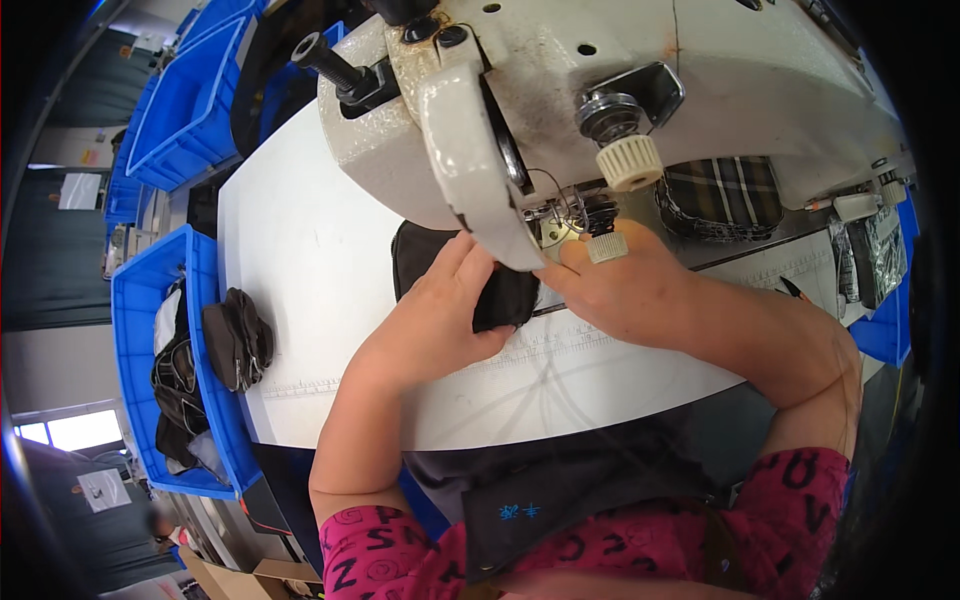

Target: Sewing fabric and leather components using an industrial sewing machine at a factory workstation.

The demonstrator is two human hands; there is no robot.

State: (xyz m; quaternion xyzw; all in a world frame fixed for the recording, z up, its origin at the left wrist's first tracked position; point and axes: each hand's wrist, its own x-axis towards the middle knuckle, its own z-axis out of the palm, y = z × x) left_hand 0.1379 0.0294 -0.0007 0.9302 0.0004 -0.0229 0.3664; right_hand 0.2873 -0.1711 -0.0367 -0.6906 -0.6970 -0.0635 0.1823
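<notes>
At the sewing machine point(385, 165), half-curled hands point(430, 320) point(630, 285) touch black fabric point(508, 300).

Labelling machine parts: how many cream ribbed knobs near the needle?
2: an upper knob on the sewing machine head, and a lower knob overlapping the right hand in this view. Others may be hidden behind the head.

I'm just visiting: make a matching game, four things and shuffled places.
1. Black fabric piece
2. Dark plaid fabric item
3. Blue plastic bin
4. Off-white metal sewing machine

A. Across the top, over the white table
B. Touched by the left hand
C. Left of the table, dark items inside
D. Beyond the right hand, partly hidden

1-B, 2-D, 3-C, 4-A
</notes>
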